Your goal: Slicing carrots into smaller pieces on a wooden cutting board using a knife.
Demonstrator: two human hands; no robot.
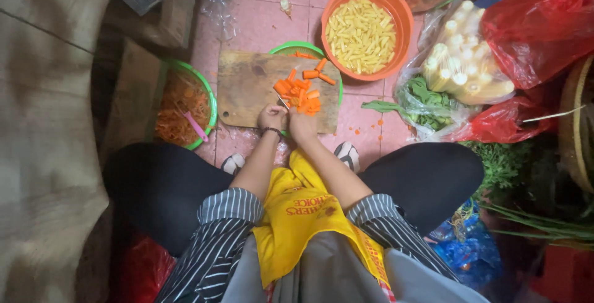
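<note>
A wooden cutting board [247, 86] lies across a green basin [296, 49] on the pink tiled floor. Several orange carrot pieces [299, 89] are piled on the board's right part. My left hand [272, 117] grips a small knife [283, 102] whose blade points toward the pile. My right hand [302, 123] rests at the board's near edge, fingers bent against the carrot pieces, right beside the blade. Both hands are close together.
An orange bowl [402, 15] holds pale yellow cut strips. A green bowl [209, 95] at left holds carrot peelings and a pink peeler [196, 126]. Bags of pale stalks [461, 61], greens [427, 102] and red plastic [535, 30] crowd the right. My knees flank the board.
</note>
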